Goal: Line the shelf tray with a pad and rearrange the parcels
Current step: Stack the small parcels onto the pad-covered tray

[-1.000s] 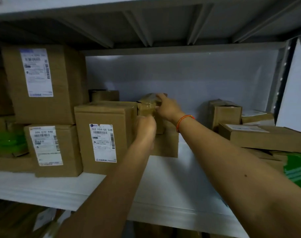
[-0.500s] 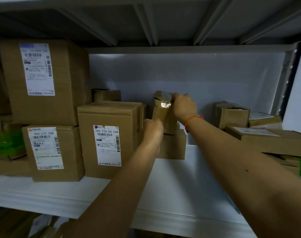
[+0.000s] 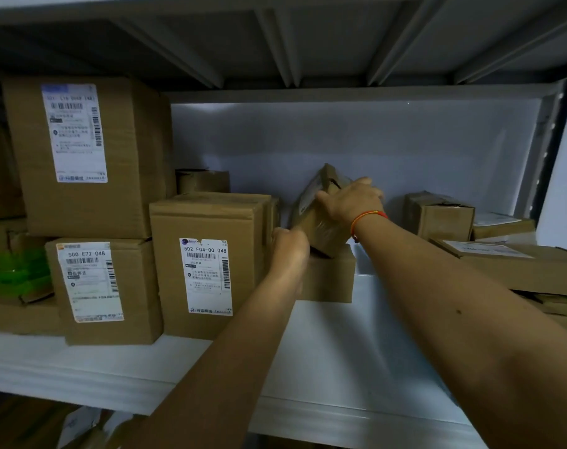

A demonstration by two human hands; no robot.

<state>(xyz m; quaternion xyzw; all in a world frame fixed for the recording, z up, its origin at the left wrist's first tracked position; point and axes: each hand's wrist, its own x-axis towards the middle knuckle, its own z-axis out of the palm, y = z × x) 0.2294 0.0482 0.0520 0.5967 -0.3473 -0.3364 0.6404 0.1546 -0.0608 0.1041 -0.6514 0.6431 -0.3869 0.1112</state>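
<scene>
**Both hands on the tilted parcel, centre of shelf**

Working left to right, I am seeing stacked labelled boxes (image 3: 87,157) sitting at the left of the white pad (image 3: 334,351) that is lining the shelf tray. Just beside them, my left hand (image 3: 290,251) is reaching forward with the forearm extended, its fingers curling against the lower left edge of the small parcel (image 3: 321,218); how firmly it is gripping, I cannot tell. The parcel is tilting, resting on a low box (image 3: 329,277). My right hand (image 3: 351,200), wearing an orange wristband (image 3: 368,218), is gripping the parcel's top, fingers wrapping over it. Flat cartons (image 3: 518,264) are lying at the right.
</scene>
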